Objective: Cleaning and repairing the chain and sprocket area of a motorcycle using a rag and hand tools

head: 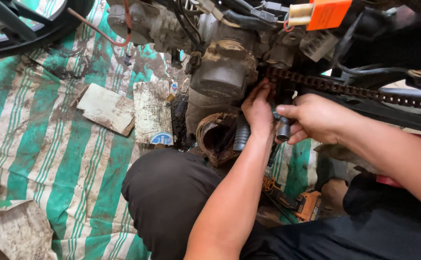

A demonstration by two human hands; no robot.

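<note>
On the far left, a black wheel lies at the edge of a green-and-white striped tarp spread over the floor, soiled with grease, and two dirty scraps of cardboard rest on it beside a dark patch of grime. Further right sits a motorcycle engine, caked in mud and already well stripped: wiring hangs loose above it, an orange connector block dangles at the top, and a rusty, open pipe mouth gapes just below the casing. Judging by that, the dismantling or cleaning looks well along, while the drive chain is still strung across to the right and the work at the casing's right side is not finished.

The left hand reaches up from below, forearm nearly straight, fingers curled and pressed against the engine casing where the chain meets it; whether it grips a small part there I cannot tell. Just beside it, the right hand comes in from the right with the wrist bent, clasping a dark cylindrical socket tool that points downward, thumb laid along its top. An orange power driver lies on the tarp below, between the person's knees.
</note>
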